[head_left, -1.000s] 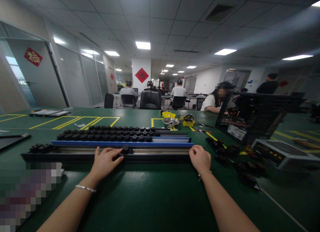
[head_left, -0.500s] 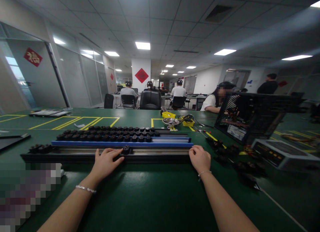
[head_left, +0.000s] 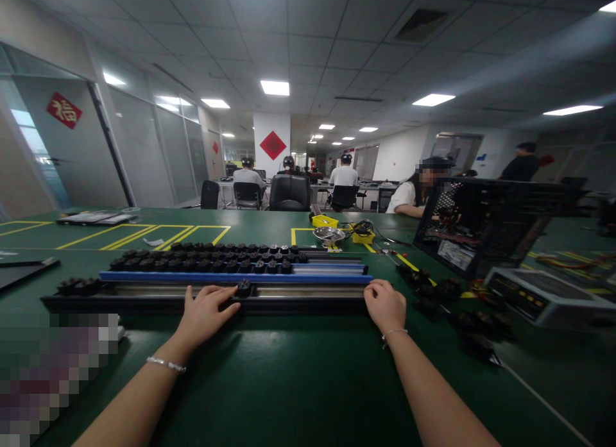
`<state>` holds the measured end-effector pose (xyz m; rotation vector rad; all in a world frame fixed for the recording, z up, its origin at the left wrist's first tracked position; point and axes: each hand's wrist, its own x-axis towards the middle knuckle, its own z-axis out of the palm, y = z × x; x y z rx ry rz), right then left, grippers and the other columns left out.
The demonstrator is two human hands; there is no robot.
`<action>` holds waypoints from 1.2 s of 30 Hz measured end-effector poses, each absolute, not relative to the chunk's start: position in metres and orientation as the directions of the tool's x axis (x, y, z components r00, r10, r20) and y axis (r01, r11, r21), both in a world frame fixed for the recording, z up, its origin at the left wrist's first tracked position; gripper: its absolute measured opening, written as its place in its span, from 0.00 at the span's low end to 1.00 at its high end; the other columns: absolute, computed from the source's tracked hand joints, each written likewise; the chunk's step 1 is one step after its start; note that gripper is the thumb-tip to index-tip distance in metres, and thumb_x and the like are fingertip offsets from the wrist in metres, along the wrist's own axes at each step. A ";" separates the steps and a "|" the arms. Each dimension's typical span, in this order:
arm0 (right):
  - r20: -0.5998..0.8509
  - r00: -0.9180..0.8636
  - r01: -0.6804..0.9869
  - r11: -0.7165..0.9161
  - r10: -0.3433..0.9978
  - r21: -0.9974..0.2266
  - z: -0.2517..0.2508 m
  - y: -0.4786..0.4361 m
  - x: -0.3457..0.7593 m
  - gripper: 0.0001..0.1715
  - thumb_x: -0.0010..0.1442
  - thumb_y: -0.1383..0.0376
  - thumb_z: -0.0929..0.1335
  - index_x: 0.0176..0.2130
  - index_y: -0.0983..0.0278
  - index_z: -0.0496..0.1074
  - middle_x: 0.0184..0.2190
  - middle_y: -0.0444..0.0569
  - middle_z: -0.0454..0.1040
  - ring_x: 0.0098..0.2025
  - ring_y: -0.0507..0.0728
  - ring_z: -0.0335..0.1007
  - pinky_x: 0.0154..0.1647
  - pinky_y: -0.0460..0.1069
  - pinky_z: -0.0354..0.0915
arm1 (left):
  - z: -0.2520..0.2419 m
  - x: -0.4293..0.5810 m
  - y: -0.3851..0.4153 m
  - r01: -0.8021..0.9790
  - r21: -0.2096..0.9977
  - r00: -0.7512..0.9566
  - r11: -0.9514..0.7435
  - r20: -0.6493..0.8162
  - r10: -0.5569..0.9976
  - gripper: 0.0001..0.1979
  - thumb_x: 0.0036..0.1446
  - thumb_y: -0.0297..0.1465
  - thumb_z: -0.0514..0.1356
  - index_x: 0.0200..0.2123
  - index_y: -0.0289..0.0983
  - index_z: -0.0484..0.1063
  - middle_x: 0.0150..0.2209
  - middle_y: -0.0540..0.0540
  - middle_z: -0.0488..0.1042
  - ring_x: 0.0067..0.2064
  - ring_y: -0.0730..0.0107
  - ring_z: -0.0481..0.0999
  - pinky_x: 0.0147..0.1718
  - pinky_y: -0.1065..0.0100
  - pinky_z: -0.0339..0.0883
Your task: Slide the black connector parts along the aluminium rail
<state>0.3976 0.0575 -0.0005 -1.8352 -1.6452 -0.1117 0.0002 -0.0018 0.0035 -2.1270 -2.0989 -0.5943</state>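
A long black rail (head_left: 144,301) lies across the green table (head_left: 289,383) in front of me. Behind it run a blue rail (head_left: 231,277) and further rails carrying rows of small black parts (head_left: 206,257). My left hand (head_left: 205,312) rests on the near rail, its fingers stretched toward a single black part (head_left: 243,286) sitting in the rail's channel. My right hand (head_left: 385,304) is curled over the right end of the near rail. A few black parts (head_left: 77,284) sit at the rail's left end.
Loose black parts (head_left: 462,319) lie scattered at right, near an open computer case (head_left: 486,226) and a grey power unit (head_left: 534,294). A metal bowl (head_left: 329,234) and yellow trays (head_left: 325,221) stand further back. A seated person (head_left: 414,193) and others work beyond.
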 end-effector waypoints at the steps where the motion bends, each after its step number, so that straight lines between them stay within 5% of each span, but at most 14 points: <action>1: 0.478 0.205 0.912 0.010 0.854 -0.410 0.000 0.057 0.397 0.17 0.53 0.63 0.57 0.26 0.60 0.73 0.42 0.44 0.70 0.38 0.53 0.65 0.45 0.52 0.51 | 0.003 0.000 -0.002 0.978 0.201 -0.021 -0.051 0.338 0.941 0.25 0.51 0.50 0.48 0.50 0.49 0.66 0.50 0.47 0.71 0.53 0.56 0.63 0.54 0.37 0.27; 36: 0.534 0.193 0.911 0.053 0.823 -0.410 -0.003 0.059 0.398 0.15 0.52 0.65 0.59 0.26 0.60 0.73 0.39 0.44 0.70 0.37 0.52 0.64 0.43 0.51 0.51 | -0.001 0.003 -0.001 0.979 0.185 0.000 -0.088 0.427 0.904 0.20 0.50 0.42 0.53 0.47 0.43 0.68 0.48 0.43 0.70 0.54 0.59 0.63 0.56 0.43 0.39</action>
